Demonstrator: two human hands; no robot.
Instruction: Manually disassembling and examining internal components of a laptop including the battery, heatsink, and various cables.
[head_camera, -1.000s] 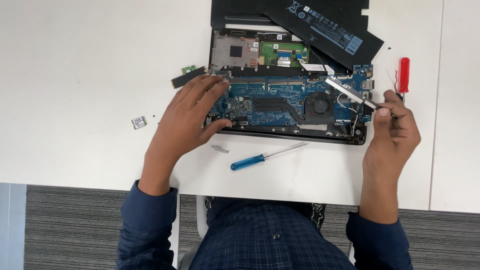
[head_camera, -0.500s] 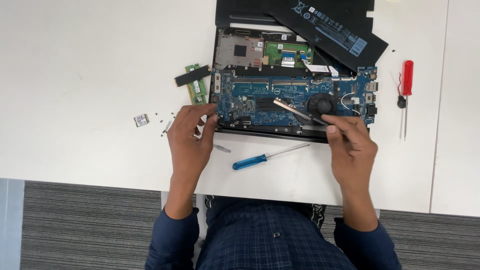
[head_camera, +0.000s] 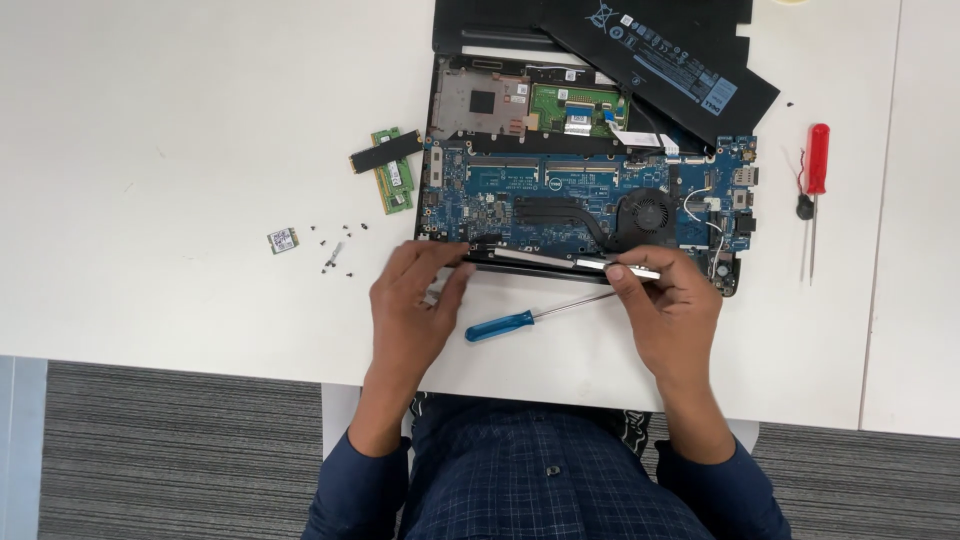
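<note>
Item 1: opened laptop base (head_camera: 585, 195), cover off, blue circuit board exposed, lying on the white tabletop (head_camera: 180, 120) toward its far edge, right of centre. Round black fan (head_camera: 648, 213) at the board's right part, dark heat pipe running left from it

Item 2: slim silver metal strip (head_camera: 575, 262), lying along the near edge of the laptop base. Right hand (head_camera: 668, 305) pinches its right end, grip closed on the strip between thumb and fingertips

Item 3: left hand (head_camera: 415, 300), fingers loosely curled, fingertips at the near left corner of the laptop base, near the strip's left end; whether they touch the strip cannot be told, and nothing is seen clamped in this grip

Item 4: blue-handled screwdriver (head_camera: 530, 318), flat on the tabletop between the two hands, near the front edge, shaft pointing toward the right hand

Item 5: flat black battery pack (head_camera: 660, 55), resting slantwise over the far right corner of the laptop base

Item 6: red-handled screwdriver (head_camera: 816, 175), toward the right edge, well apart from the hands

Item 7: green memory module (head_camera: 393, 180) with a black card across it, just left of the laptop base

Item 8: small square card (head_camera: 283, 240) and loose dark screws (head_camera: 335, 250), left of the left hand
</note>
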